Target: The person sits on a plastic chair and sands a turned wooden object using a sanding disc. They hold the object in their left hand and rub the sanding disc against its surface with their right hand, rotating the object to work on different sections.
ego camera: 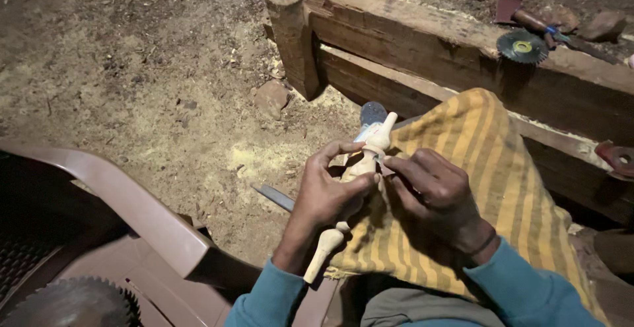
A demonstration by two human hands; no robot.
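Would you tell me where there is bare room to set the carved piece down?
Free: dirt ground between chair arm and beam. Crowded: lap cloth under both hands, and the beam's right end by the toothed disc.

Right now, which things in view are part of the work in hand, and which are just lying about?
In use:
left hand gripping the turned wooden piece
right hand pinching at that piece
striped yellow cloth on the lap

Lying about:
small toothed disc on the wooden beam
large saw blade
plastic chair
stone
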